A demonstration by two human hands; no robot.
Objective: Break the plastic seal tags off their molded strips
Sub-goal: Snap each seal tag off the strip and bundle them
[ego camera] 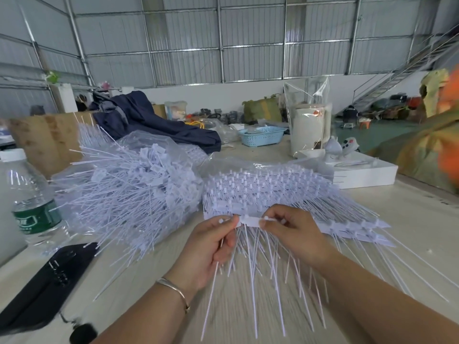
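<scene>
Seal tags on the bench

Loose pile left of the left grip; stacked strips behind both; bottle far left.

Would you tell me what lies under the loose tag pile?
A clear plastic sheet shows beneath the tag pile, on the table; anything under its middle is covered.

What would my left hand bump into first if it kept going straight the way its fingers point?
Probably the stack of molded strips just beyond it. The left hand points up and away, pinching the strip it shares with the right hand. Depth is hard to judge.
</scene>
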